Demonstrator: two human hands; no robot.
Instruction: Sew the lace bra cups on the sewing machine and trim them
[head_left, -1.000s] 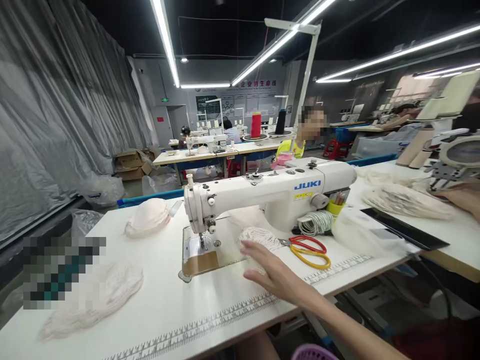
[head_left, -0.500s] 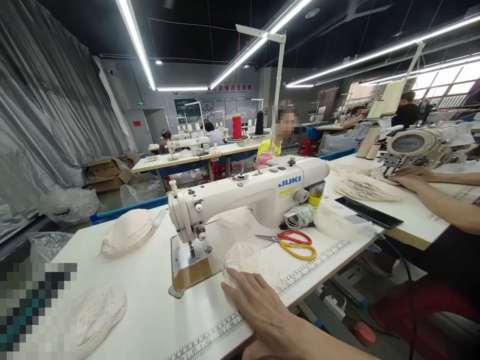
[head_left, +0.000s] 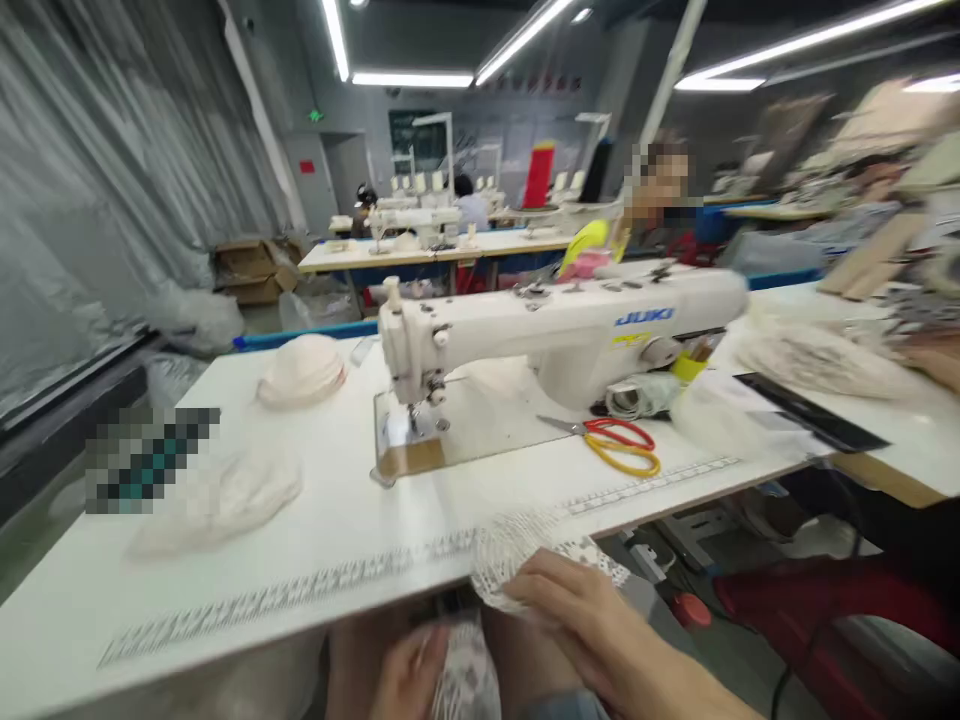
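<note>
My right hand (head_left: 581, 615) rests on a white open-knit piece (head_left: 517, 550) that hangs over the near edge of the white sewing table (head_left: 337, 540), with its fingers curled on the cloth. Low in my lap, my left hand (head_left: 401, 678) touches another bit of white knit cloth (head_left: 463, 685); motion blur smears its fingers. The white JUKI sewing machine (head_left: 555, 330) stands beyond, with its needle plate (head_left: 409, 440) bare.
Red and yellow scissors (head_left: 622, 447) lie to the right of the machine bed. Piles of white knit pieces sit at the far left (head_left: 300, 368) and near left (head_left: 225, 495). A co-worker in a yellow vest (head_left: 600, 240) sits behind. More sewing tables stand further back.
My right hand has dragged the knit piece from beside the needle plate back to the table's near edge. My left hand has come into view below. The camera has tilted down.
</note>
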